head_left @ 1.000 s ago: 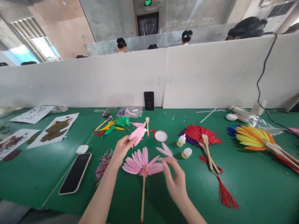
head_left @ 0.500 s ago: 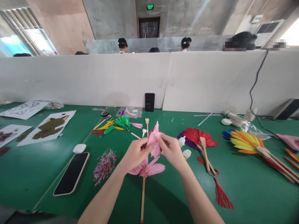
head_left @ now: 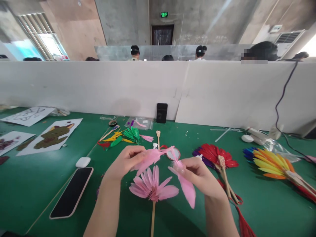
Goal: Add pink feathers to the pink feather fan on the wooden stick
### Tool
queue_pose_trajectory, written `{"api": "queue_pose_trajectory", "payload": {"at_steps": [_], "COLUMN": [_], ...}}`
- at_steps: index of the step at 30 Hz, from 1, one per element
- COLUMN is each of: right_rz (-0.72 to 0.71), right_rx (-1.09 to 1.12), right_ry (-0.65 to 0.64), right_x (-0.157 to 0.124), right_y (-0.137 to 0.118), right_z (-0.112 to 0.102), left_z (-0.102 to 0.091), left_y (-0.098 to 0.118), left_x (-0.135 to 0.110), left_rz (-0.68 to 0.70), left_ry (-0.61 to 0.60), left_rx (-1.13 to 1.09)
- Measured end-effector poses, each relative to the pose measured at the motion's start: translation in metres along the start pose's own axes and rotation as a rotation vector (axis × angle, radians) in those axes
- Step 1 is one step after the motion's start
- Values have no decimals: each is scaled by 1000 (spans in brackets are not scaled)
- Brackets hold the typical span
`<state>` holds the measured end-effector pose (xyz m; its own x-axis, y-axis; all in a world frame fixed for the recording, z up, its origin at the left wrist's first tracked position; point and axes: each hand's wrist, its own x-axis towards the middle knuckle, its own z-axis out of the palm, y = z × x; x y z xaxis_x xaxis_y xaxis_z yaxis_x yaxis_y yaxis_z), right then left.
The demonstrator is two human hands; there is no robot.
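My left hand (head_left: pixel 124 162) is closed on a small bunch of pink feathers (head_left: pixel 150 157), held just above the green table (head_left: pixel 29 184). My right hand (head_left: pixel 199 176) pinches a single pink feather (head_left: pixel 187 191) that hangs down from its fingers. Between and below both hands lies a half-made pink feather fan (head_left: pixel 153 188) on a thin wooden stick (head_left: pixel 152 219). A small round white dish with a red rim (head_left: pixel 173 153) sits just behind the hands.
A phone (head_left: pixel 71 192) and a white case (head_left: pixel 83 162) lie at the left. A red feather fan (head_left: pixel 214 154) and a multicoloured one (head_left: pixel 269 163) lie right. Green and yellow feathers (head_left: pixel 123 135) lie behind. White partition boards (head_left: pixel 222 95) close the back; other people sit beyond.
The hands were together on the pink feathers half a second ago; now they have drawn apart, the right one lower with a single feather, the left keeping the rest.
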<state>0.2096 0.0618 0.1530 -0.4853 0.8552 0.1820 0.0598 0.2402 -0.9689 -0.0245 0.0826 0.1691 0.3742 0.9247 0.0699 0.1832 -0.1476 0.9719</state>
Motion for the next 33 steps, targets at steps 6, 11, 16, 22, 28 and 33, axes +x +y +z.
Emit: {"api": "queue_pose_trajectory", "payload": {"at_steps": [6,11,16,22,28,33], "right_rz": [-11,-60,-57,-120,-105,-86], "right_rx": [-22,-97,-203,-348,-570,-665], "right_ry": [-192,-284,-213,7,159,236], "right_x": [2,4,-10,-22,-17,-11], "right_y": [2,3,-1,-16,-23,-16], "right_z": [-13,-21,-32,-25,-9,0], "left_z": [-19,-32,-54,-49,-24,15], "left_y": [-5,-12,-21,-29,-46,-12], "left_x": [3,0,-8,9,28,16], "left_rz": [22,-13,-14,-217,-387,-20], "left_ry": [59,-5,375,227,86,-172], "left_rx": [35,86,55,571,920,424]}}
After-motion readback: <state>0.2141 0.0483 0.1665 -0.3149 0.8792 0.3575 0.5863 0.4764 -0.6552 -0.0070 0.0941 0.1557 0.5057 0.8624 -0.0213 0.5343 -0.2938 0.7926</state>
